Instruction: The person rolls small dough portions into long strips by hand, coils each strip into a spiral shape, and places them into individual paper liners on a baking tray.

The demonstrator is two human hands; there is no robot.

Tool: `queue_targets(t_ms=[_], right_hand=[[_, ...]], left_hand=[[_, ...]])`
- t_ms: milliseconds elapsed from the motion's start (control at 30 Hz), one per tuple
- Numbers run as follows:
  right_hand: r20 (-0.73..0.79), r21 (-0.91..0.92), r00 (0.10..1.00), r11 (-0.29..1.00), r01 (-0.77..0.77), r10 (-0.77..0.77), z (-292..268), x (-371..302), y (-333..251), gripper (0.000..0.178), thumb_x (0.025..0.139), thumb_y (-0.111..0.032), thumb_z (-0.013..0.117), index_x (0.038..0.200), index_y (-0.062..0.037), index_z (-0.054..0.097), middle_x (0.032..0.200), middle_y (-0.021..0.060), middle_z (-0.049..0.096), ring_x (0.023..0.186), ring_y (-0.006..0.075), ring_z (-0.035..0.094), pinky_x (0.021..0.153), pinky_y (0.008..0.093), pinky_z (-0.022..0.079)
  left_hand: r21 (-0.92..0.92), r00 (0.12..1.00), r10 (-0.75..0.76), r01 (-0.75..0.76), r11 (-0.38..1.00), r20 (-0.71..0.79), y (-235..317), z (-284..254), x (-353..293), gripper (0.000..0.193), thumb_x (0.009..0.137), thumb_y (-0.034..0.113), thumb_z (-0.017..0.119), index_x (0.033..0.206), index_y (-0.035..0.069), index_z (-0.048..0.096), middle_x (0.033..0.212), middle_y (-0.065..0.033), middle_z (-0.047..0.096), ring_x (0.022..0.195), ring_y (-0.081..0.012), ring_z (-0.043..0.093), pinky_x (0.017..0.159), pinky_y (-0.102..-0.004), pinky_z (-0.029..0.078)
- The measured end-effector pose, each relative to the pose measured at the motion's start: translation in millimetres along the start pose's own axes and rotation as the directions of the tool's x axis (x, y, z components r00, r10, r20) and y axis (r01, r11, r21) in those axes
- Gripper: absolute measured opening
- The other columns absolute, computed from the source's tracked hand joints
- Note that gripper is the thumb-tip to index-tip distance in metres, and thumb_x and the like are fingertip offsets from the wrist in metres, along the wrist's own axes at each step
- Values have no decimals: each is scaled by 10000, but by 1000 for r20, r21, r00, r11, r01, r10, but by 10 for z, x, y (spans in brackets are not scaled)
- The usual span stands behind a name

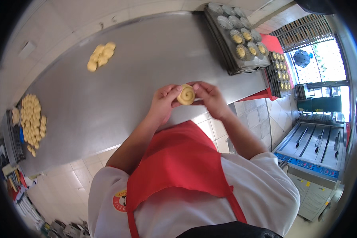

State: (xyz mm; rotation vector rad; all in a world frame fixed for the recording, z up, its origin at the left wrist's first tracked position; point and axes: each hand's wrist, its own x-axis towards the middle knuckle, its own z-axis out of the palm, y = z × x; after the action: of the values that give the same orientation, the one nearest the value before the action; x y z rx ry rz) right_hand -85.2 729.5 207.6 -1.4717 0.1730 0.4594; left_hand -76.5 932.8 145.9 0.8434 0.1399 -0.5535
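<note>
A pale yellow dough spiral (186, 95) is held up between my two hands, above the near edge of the steel table (119, 91). My left hand (165, 100) grips its left side, with the thumb on the face of the coil. From the right, my right hand (211, 98) pinches its rim between thumb and fingers. A small cluster of dough pieces (101, 56) lies on the table at the far left. To the right, fluted metal molds (237, 37), some with yellow dough inside, stand on a dark tray (250, 63).
Many more dough pieces (31, 119) are heaped at the table's left end, beside stacked dark trays (12, 137). Another tray of filled molds (281, 71) stands beyond the table's right end. A steel appliance with a blue control strip (305, 164) stands at the right.
</note>
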Motion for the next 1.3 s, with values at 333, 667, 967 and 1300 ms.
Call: queue_targets(t_ms=[333, 667, 967, 1300], right_hand=[[-525, 77, 684, 772, 630, -506, -2091, 1646, -1453, 470, 1028, -106, 730, 1387, 136, 548, 1245, 179, 712, 1093, 260, 740, 887, 372, 662], [-437, -864, 515, 504, -13, -737, -2831, 2279, -991, 372, 1074, -384, 639, 1166, -65, 808, 962, 199, 704, 898, 370, 694, 823, 453, 546], [-358, -663, 686, 690, 291, -633, -1205, 1391, 179, 206, 1002, -207, 754, 1104, -32, 788, 984, 131, 735, 829, 228, 712, 745, 369, 570], [347, -741, 938, 608, 284, -16, 726, 834, 836, 516, 971, -128, 767, 1467, -164, 632, 1422, 160, 624, 1283, 356, 628, 976, 472, 572]], left_hand=[[847, 659, 683, -130, 515, -314, 1168, -434, 1884, 547, 966, 336, 809, 1413, 60, 657, 1343, -130, 680, 1262, -247, 647, 1028, -375, 517], [676, 295, 796, 713, 185, -529, 1514, -3556, 1002, 614, 944, 265, 715, 1479, -8, 588, 1516, -242, 554, 1319, -400, 585, 1116, -513, 482], [931, 382, 857, 256, 260, -345, 1484, -2587, 588, 251, 890, 115, 813, 1106, 23, 726, 1033, -88, 704, 869, -222, 678, 821, -330, 579], [853, 950, 312, -163, 495, 0, 100, -1470, -293, 351, 970, 79, 774, 1306, 43, 681, 1139, -103, 715, 997, -194, 718, 842, -339, 588]])
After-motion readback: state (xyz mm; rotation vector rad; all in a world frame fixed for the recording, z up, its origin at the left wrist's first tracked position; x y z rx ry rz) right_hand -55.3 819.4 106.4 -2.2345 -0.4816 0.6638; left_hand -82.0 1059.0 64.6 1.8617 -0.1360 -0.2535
